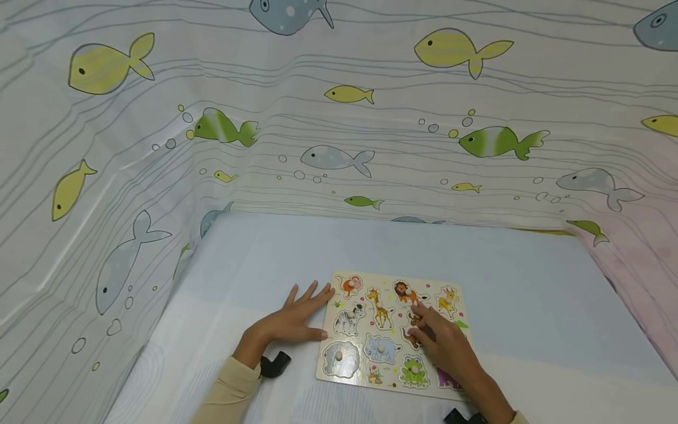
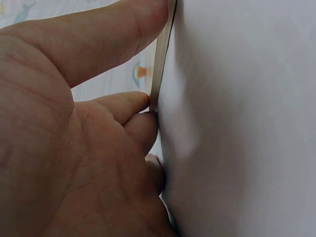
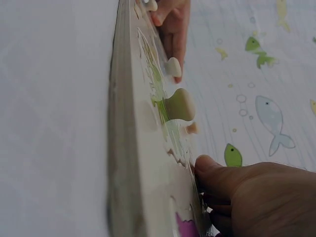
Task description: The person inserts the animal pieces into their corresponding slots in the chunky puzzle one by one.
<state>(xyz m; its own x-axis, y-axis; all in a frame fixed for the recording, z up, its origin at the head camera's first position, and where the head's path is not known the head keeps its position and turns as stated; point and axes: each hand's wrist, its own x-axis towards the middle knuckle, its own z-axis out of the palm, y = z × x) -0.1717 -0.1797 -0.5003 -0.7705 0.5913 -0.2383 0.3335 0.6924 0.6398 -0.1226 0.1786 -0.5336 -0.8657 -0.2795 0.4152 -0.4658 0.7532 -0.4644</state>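
A wooden animal peg puzzle board (image 1: 389,378) lies flat, with animal pieces and small knobs on it. My left hand (image 1: 293,318) is at its left edge, fingers spread and thumb pointing right; fingertips touch the board's edge (image 2: 160,59) in the left wrist view. My right hand (image 1: 445,341) reaches over the board from the right. Its thumb and index finger, a little apart, are at a brown animal piece (image 1: 415,321). In the right wrist view the right thumb (image 3: 215,173) meets the board's face beside bent fingers; any grip on that piece's knob is hidden.
Around the hand are a lion piece (image 1: 406,292), a giraffe piece (image 1: 380,309), a blue elephant piece (image 1: 389,351) and a frog piece (image 1: 415,377). A pale cloth (image 1: 291,253) covers the table. Fish-printed sheeting (image 1: 402,129) rises behind and at the sides.
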